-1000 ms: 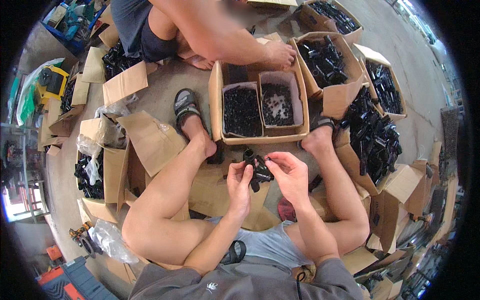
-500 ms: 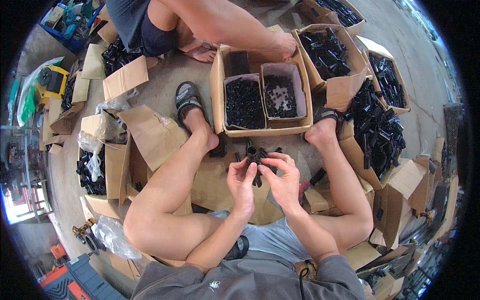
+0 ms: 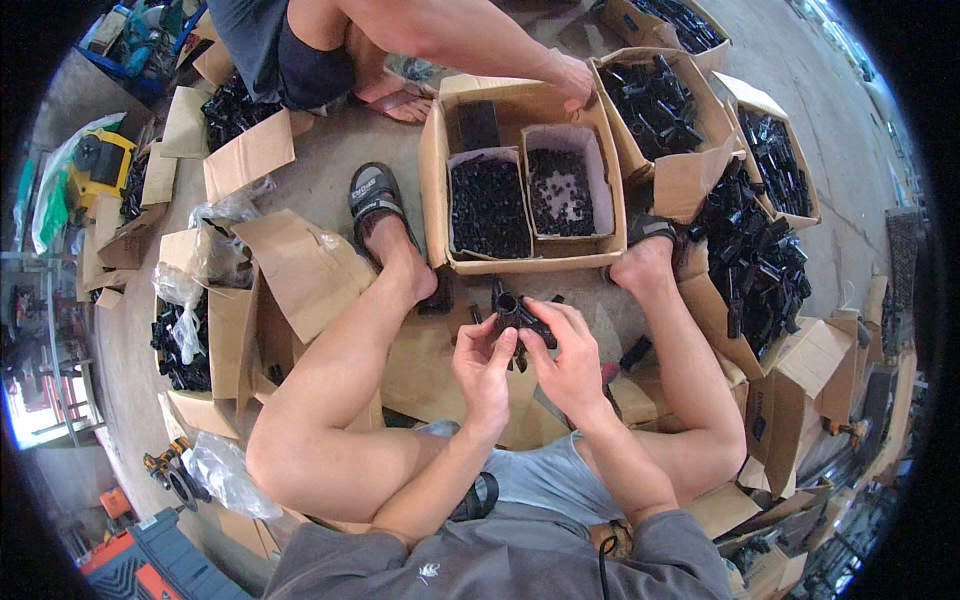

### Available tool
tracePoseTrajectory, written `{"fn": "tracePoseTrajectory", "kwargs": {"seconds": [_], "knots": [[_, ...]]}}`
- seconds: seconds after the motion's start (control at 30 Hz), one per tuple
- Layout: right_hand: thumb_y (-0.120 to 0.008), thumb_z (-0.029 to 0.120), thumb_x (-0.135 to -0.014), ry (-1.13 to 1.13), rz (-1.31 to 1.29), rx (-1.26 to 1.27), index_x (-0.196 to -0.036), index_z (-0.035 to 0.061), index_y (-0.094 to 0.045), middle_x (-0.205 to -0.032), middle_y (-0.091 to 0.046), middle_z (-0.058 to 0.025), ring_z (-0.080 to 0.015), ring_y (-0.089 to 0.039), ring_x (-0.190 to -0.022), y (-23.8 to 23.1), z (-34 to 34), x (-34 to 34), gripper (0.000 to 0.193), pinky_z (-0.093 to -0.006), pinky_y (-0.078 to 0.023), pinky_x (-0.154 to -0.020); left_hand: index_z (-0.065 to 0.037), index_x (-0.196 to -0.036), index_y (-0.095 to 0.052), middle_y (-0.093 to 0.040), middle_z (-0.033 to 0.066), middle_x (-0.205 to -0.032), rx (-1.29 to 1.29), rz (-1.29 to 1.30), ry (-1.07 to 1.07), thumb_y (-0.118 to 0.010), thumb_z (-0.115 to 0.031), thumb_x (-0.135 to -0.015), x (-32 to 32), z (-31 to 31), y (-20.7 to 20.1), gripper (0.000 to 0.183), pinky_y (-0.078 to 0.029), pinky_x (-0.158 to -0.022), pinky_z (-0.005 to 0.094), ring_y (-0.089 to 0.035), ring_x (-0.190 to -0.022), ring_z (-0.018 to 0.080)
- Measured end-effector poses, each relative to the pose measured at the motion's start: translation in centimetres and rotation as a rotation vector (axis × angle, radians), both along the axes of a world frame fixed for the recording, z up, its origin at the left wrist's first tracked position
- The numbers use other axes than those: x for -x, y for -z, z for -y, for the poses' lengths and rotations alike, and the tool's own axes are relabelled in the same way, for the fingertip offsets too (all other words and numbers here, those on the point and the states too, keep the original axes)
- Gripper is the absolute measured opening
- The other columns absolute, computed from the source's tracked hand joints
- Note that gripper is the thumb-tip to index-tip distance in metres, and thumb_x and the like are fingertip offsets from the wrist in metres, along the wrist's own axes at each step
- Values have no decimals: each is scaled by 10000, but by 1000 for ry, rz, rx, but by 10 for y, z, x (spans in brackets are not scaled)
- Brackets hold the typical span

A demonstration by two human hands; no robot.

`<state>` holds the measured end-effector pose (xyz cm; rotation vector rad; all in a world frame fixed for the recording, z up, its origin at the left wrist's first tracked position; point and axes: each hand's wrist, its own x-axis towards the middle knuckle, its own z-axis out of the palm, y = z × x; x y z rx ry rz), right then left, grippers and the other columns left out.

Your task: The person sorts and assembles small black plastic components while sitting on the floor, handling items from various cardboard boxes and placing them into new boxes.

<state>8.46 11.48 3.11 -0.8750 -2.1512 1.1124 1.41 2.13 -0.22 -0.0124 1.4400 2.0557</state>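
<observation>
Both my hands are closed on a black tubular plastic part (image 3: 508,304), its round open end facing up. My left hand (image 3: 482,368) grips its left side, the thumb pressed against the near side. From the right, my right hand (image 3: 566,358) holds it with thumb and fingers; a dark piece lies under those fingers, too covered to make out. Several loose black parts lie on the cardboard beneath. Just beyond stands an open cardboard box (image 3: 530,266) with two inner trays: small black pieces (image 3: 488,208) in the left one, smaller black pieces (image 3: 558,180) in the right.
A co-worker's hand (image 3: 572,84) is at the box's far right corner. Boxes of black tubular parts (image 3: 750,262) stand to the right, others (image 3: 182,345) to the left. A flattened cardboard sheet (image 3: 425,370) lies between my legs. A power drill (image 3: 168,465) lies at lower left.
My right hand's fingers have lifted and spread further over the black part, which stays in about the same place. The co-worker's arm has drawn up slightly, the hand turning downward.
</observation>
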Motion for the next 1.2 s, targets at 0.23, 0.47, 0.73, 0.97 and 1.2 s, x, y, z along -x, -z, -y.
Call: {"fn": "tracePoseTrajectory", "kwargs": {"seconds": [0.23,0.47,0.73,0.97,1.2], "knots": [[-707,65,-854,-46,40,18,-1021,6,-636,-1060,-666,-171,-355,-640,-1011,4,0,-1,191,-419,-512,-875,-41,-1071,-581,-668,68,-1100,5,26,-6,-727,-53,-928,-1,0,0,205,-502,-855,268,-612,-1006,115],[-668,69,-882,-45,-122,201,-1025,-1,-607,-1015,-652,-175,-373,-639,-931,9,4,2,170,-427,-517,-821,-54,-1044,-582,-666,56,-1084,5,65,-20,-716,-43,-930,1,-1,2,177,-490,-882,269,-611,-991,115],[-625,120,-938,-35,64,6,-1020,-13,-571,-974,-608,-195,-394,-609,-946,30,9,0,165,-456,-501,-812,-46,-1036,-608,-644,26,-1023,114,66,-40,-749,-69,-908,-1,-1,14,191,-473,-890,282,-591,-968,113],[-635,151,-932,-65,138,280,-1107,-8,-569,-1044,-624,-208,-388,-638,-979,19,-2,-9,245,-435,-513,-843,-55,-1017,-600,-651,27,-1010,110,135,-16,-729,-44,-916,-4,-6,17,164,-488,-858,273,-603,-936,113],[-637,165,-937,-63,5,259,-1117,-8,-577,-1062,-630,-205,-367,-654,-972,26,6,-7,257,-422,-527,-836,-52,-1018,-602,-661,45,-1030,99,107,-36,-735,-27,-905,1,-1,23,176,-495,-879,271,-613,-968,122]]}}
